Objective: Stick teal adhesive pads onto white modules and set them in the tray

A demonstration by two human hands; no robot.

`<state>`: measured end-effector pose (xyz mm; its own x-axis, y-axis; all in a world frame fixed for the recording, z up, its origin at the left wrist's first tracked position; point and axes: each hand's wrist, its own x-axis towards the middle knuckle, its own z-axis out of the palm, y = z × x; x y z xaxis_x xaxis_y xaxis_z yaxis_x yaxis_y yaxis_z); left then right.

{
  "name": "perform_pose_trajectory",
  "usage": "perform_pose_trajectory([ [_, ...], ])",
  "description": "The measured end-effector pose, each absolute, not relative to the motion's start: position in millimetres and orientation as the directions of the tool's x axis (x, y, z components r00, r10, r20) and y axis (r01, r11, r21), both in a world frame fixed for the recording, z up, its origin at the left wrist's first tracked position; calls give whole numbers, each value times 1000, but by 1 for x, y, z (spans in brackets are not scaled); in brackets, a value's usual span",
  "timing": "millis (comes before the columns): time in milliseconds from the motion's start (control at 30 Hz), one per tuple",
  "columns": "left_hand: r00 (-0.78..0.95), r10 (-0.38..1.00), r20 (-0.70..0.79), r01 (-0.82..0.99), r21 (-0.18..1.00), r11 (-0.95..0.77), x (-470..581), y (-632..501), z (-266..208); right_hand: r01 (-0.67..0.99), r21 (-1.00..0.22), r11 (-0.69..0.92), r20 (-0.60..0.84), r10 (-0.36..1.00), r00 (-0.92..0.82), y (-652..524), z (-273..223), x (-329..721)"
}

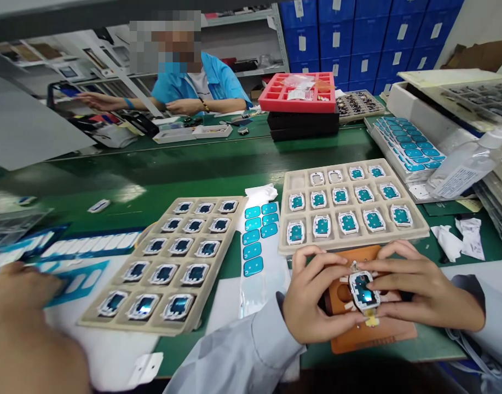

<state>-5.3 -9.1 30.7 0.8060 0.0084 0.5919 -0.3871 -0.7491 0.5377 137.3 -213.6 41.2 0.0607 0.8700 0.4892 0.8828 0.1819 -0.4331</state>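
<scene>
Over the green bench [185,164], left hand [312,298] and right hand [423,290] pinch a watch case [363,291].

2 part trays [162,262] [349,205] side by side, sticker sheet [259,232] between them

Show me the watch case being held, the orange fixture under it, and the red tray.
watch case [363,290], head view, on its teal centre.
orange fixture [369,334], head view, on its bare lower part.
red tray [275,101], head view, on its front left rim.
</scene>
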Motion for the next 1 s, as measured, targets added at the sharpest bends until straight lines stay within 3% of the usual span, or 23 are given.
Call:
perform_pose_trajectory([
  [633,844,-3,537,-355,554,-753,-5,-9,28,914,-387,123,474,876,83,-214,42,131],
  [1000,854,-36,520,-372,560,-741,-6,-11,27,893,-432,121,418,905,79,-212,46,130],
])
